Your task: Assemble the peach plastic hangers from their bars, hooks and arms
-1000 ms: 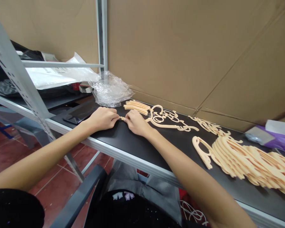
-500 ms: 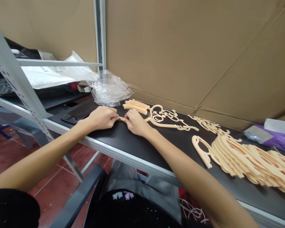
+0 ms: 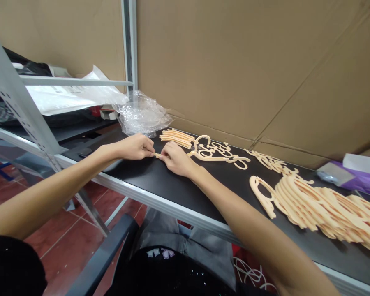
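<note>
one long black shelf (image 3: 179, 189) bears a big heap of cream hanger-shaped pieces (image 3: 323, 209) on the right and, nearer its middle, a loose group of curved cream pieces (image 3: 214, 154). left of that group, the left hand (image 3: 135, 146) and the right hand (image 3: 176, 159) work just in front of a row of thin strips (image 3: 177, 138), both pinching a small cream piece (image 3: 156, 155) that shows in the gap between them, its ends hidden.

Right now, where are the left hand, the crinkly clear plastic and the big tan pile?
Left hand (image 3: 136, 146), head view: back of the hand.
Crinkly clear plastic (image 3: 143, 114), head view: its middle.
Big tan pile (image 3: 325, 209), head view: middle of its stacked pieces.
</note>
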`<state>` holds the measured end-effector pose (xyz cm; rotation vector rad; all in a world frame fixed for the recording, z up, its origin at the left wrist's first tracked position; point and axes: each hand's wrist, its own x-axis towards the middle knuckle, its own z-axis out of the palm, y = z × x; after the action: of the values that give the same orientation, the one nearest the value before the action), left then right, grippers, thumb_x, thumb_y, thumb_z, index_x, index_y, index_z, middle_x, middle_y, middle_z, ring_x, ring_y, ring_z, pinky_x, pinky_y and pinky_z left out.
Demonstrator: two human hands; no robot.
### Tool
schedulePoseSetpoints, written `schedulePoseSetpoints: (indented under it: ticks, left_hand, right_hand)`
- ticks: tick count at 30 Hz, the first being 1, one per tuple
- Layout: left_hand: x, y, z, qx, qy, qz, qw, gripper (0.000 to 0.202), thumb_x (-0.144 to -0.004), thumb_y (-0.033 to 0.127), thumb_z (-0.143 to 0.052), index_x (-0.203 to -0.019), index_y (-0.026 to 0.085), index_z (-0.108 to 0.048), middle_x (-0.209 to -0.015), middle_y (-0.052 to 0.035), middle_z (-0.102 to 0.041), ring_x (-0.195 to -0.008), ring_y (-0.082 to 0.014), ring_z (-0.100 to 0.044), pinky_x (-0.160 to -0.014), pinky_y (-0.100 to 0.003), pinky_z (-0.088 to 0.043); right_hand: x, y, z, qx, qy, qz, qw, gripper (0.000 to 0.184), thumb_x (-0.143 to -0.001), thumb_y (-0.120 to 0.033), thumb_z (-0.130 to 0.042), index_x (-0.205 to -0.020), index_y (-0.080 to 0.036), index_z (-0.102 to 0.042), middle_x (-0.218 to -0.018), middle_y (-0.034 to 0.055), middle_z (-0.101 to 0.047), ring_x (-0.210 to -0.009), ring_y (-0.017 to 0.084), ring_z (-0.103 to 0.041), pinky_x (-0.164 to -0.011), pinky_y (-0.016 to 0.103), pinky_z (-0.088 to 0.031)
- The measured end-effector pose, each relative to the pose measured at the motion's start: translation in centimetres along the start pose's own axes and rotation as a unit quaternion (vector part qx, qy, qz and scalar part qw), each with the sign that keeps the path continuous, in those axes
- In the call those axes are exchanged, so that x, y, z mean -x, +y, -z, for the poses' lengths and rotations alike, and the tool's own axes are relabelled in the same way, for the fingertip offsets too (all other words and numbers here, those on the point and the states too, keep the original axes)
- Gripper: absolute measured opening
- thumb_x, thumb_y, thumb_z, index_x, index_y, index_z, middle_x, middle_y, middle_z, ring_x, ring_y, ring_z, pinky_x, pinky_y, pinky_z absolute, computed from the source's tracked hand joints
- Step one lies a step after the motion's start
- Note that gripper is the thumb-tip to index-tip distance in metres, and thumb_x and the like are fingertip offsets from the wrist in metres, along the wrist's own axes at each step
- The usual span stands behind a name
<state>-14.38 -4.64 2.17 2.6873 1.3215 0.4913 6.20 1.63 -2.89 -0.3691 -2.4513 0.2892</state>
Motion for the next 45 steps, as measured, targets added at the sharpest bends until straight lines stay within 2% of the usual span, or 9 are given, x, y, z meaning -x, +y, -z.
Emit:
schedulePoseSetpoints:
  ticks: [5,8,14,18,27,31,36,40,45]
  left_hand:
    - [0.3,-0.4,-0.1,0.019,0.022,-0.012,1.000,0.035,-0.089,0.033,-0.056,-0.063,0.014,-0.070,-0.060,0.0002,-0.054,-0.056,-0.0084,-0.048,-0.058,-0.021,-0.034]
    - [0.5,-0.7,0.0,0.044,0.025,0.006,0.999,0.031,-0.087,0.033,-0.059,-0.067,0.014,-0.074,-0.062,-0.0005,-0.058,-0.057,-0.0089,-0.050,-0.058,-0.020,-0.036]
    - [0.1,-2.4,0.3,0.218,-0.069,0.072,0.971,0.029,-0.079,0.040,-0.069,-0.079,0.013,-0.079,-0.068,-0.0028,-0.067,-0.063,-0.0123,-0.055,-0.061,-0.021,-0.042]
    - [-0.5,-2.8,0.5,0.255,-0.090,0.074,0.960,0.031,-0.077,0.043,-0.072,-0.077,0.012,-0.079,-0.067,-0.0032,-0.066,-0.063,-0.0129,-0.054,-0.060,-0.022,-0.042]
    - [-0.8,-2.7,1.5,0.219,-0.161,0.068,0.960,0.034,-0.080,0.046,-0.069,-0.076,0.014,-0.078,-0.066,-0.0032,-0.064,-0.059,-0.0119,-0.048,-0.055,-0.021,-0.037]
    - [-0.9,-2.4,1.7,0.189,-0.162,0.040,0.968,0.032,-0.084,0.043,-0.062,-0.077,0.015,-0.077,-0.068,-0.0032,-0.065,-0.060,-0.0126,-0.050,-0.054,-0.021,-0.037]
    - [-1.4,-2.2,1.9,0.168,-0.178,-0.010,0.970,0.036,-0.086,0.045,-0.058,-0.069,0.017,-0.074,-0.065,-0.0032,-0.064,-0.056,-0.0129,-0.049,-0.053,-0.022,-0.036]
    - [-1.5,-2.1,2.1,0.181,-0.177,0.013,0.967,0.035,-0.081,0.045,-0.064,-0.063,0.017,-0.072,-0.061,-0.0024,-0.062,-0.057,-0.0133,-0.050,-0.054,-0.022,-0.037]
    - [-1.9,-1.7,2.4,0.125,-0.212,0.054,0.968,0.030,-0.079,0.039,-0.061,-0.062,0.017,-0.072,-0.059,-0.0002,-0.062,-0.059,-0.0120,-0.050,-0.058,-0.019,-0.039]
  right_hand:
    - [-0.1,-0.3,0.1,-0.004,0.001,-0.001,1.000,0.021,-0.089,-0.012,-0.062,-0.074,-0.021,-0.050,-0.081,0.0041,-0.057,-0.084,0.020,-0.050,-0.081,0.035,-0.043]
    - [-0.1,-0.5,0.2,-0.007,0.000,0.010,1.000,0.021,-0.089,-0.013,-0.062,-0.074,-0.022,-0.050,-0.081,0.0041,-0.057,-0.085,0.020,-0.049,-0.081,0.035,-0.043]
    - [-0.2,-0.7,0.3,-0.012,-0.005,0.023,1.000,0.021,-0.090,-0.014,-0.061,-0.074,-0.022,-0.049,-0.082,0.0043,-0.057,-0.084,0.020,-0.049,-0.080,0.036,-0.042]
    - [-0.2,-0.7,0.3,-0.017,-0.007,0.034,0.999,0.021,-0.089,-0.013,-0.061,-0.074,-0.022,-0.049,-0.083,0.0046,-0.057,-0.084,0.020,-0.049,-0.081,0.036,-0.043]
    - [-0.2,-1.2,0.6,-0.023,-0.016,0.025,0.999,0.022,-0.091,-0.015,-0.061,-0.074,-0.022,-0.049,-0.082,0.0041,-0.056,-0.084,0.020,-0.049,-0.080,0.035,-0.042]
    - [-0.2,-1.2,0.6,-0.015,-0.023,0.030,0.999,0.023,-0.092,-0.015,-0.060,-0.073,-0.022,-0.048,-0.083,0.0045,-0.056,-0.086,0.020,-0.049,-0.081,0.035,-0.042]
    - [-0.1,-1.0,0.3,-0.013,-0.025,0.034,0.999,0.022,-0.091,-0.013,-0.060,-0.074,-0.022,-0.049,-0.084,0.0050,-0.057,-0.085,0.020,-0.048,-0.082,0.036,-0.043]
    - [-0.1,-0.9,0.2,-0.012,-0.021,0.040,0.999,0.021,-0.091,-0.013,-0.060,-0.075,-0.022,-0.049,-0.084,0.0048,-0.057,-0.086,0.020,-0.049,-0.082,0.035,-0.044]
    - [-0.1,-0.9,0.2,-0.014,-0.019,0.058,0.998,0.022,-0.091,-0.013,-0.058,-0.075,-0.022,-0.047,-0.083,0.0054,-0.057,-0.084,0.021,-0.049,-0.080,0.035,-0.044]
